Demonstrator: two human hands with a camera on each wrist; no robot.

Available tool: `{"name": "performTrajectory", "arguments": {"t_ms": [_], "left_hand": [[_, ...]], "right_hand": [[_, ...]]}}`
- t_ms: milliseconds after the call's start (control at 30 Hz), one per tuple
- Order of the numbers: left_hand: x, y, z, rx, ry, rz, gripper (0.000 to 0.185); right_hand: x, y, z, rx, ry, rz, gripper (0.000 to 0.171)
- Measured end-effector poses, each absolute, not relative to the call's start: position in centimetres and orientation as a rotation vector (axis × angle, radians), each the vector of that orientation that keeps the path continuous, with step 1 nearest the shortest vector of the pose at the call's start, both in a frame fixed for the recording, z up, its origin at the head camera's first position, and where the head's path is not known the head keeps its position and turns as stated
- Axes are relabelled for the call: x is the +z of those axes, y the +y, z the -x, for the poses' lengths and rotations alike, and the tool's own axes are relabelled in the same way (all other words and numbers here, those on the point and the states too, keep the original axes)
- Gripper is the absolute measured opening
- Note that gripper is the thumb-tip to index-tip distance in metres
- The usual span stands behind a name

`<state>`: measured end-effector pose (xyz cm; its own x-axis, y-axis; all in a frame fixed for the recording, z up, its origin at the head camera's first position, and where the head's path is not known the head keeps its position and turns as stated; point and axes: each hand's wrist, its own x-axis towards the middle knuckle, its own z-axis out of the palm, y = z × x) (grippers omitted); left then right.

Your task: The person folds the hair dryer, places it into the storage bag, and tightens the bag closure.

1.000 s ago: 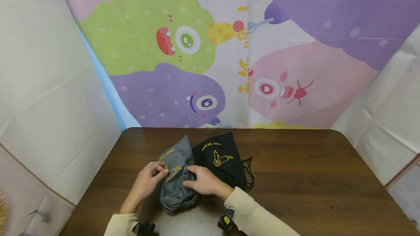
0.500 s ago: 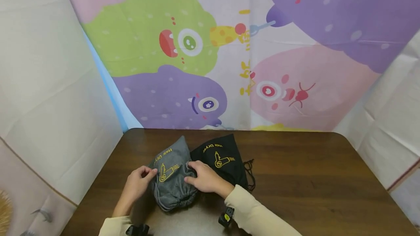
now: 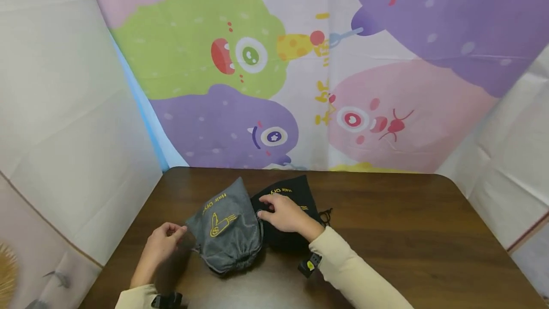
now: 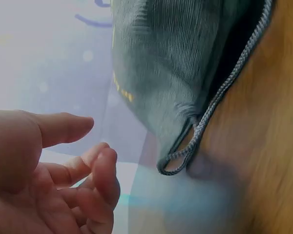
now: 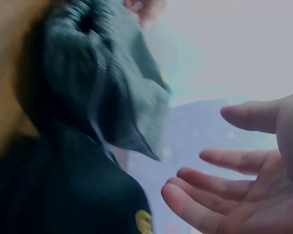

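A grey drawstring bag (image 3: 236, 247) with a yellow "Hair Dryer" print lies plump on the table, its contents hidden. Its grey cord (image 4: 228, 80) forms a small loop at a corner in the left wrist view. My left hand (image 3: 159, 246) is just left of the bag, thumb and fingers apart and holding nothing. A black drawstring bag (image 3: 280, 241) with a similar yellow print lies against the grey one's right side. Above the black bag is my right hand (image 3: 286, 214), partly covering its print. In the right wrist view its fingers (image 5: 219, 185) are spread and hold nothing.
Both bags rest on a dark brown wooden table (image 3: 386, 232). A cartoon-printed cloth (image 3: 309, 132) hangs behind the far edge, with pale cloth walls (image 3: 77, 108) at the sides. The black bag's cord (image 3: 327, 216) trails to its right.
My left hand has drawn away from the grey bag toward the left. My right hand has let go of that bag and shifted right, over the black one. The grey bag's left corner has spread out.
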<state>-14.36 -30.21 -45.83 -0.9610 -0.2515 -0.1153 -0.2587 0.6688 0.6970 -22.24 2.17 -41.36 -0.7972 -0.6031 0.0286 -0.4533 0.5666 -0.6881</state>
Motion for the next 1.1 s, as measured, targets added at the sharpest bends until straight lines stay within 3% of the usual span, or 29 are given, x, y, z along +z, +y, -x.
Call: {"name": "performTrajectory", "arguments": {"t_ms": [167,667,933,1100], "left_hand": [[-45.5,-30.6,14.3,1.144,2.921,0.455,0.036],[-44.4,-26.0,16.2,1.307,3.142,0.417,0.027],[-44.2,-22.9,17.5,1.318,3.13,0.152,0.038],[-44.0,-21.1,18.0,1.262,3.152,0.007,0.048]], "right_hand": [[-40.0,4.5,23.4,-1.091,2.614,0.895,0.029],[-38.8,9.9,23.6,-1.122,2.712,0.814,0.023],[-40.0,10.6,22.7,-1.056,2.883,0.699,0.047],[-40.1,10.9,22.3,-0.999,2.96,0.615,0.052]]}}
